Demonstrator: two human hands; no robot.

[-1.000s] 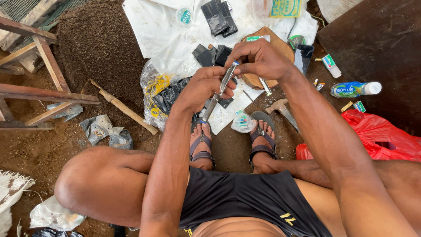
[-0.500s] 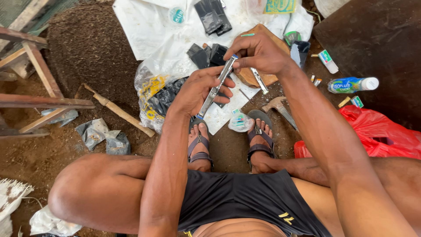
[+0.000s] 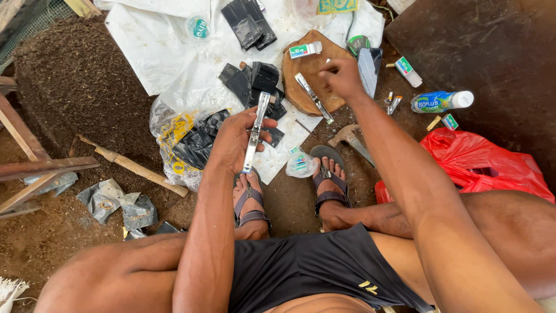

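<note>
- The left hand (image 3: pixel 234 139) grips a long metal blade (image 3: pixel 256 132) by its lower half, thumb across it, held upright over the dirt ground (image 3: pixel 69 243) near the lower edge of the white sheet (image 3: pixel 156 52)
- The right hand (image 3: pixel 341 78) is loosely clenched, fingertips pinched together over the right edge of the round wooden block (image 3: pixel 301 87); whether it holds anything cannot be told
- A second metal blade (image 3: pixel 313 97) lies flat on that block, just left of the right hand
- Black bags (image 3: pixel 255 81) lie on the sheet beside the block
- A hammer (image 3: pixel 350 139) rests on the ground by the sandalled right foot (image 3: pixel 330 179)
</note>
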